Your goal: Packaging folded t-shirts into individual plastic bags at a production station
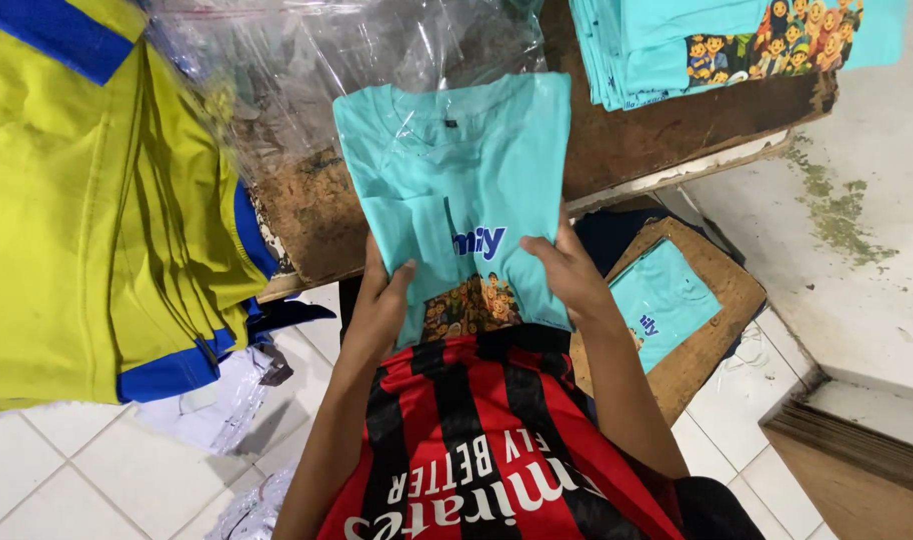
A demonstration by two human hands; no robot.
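jersey (pixel 487 440): red-black, nearest the camera
hands: left (pixel 382 300) and right (pixel 567 270) both clasp folded teal shirt (pixel 457 190)
worktop (pixel 637 130): plastic bags (pixel 307 60), teal stack (pixel 677 40)

Worn wooden counter (pixel 667 130) up top, dark brown, surface scuffed and flaking near the front edge. White tiled floor (pixel 67 470) below, grey grout lines running across. Off to the right, pale concrete ledge (pixel 857 290), blotched with green stains. Down in the right corner, brown wooden step (pixel 857 470) with ridged edge. Beside the counter, lower down, flat wooden board (pixel 712 290), tilted, edges rough. Heap of yellow cloth with blue trim (pixel 87 200) filling the left side. Crumpled clear plastic (pixel 307 60) piled on the counter's far left. Even, soft light throughout, shadows faint.
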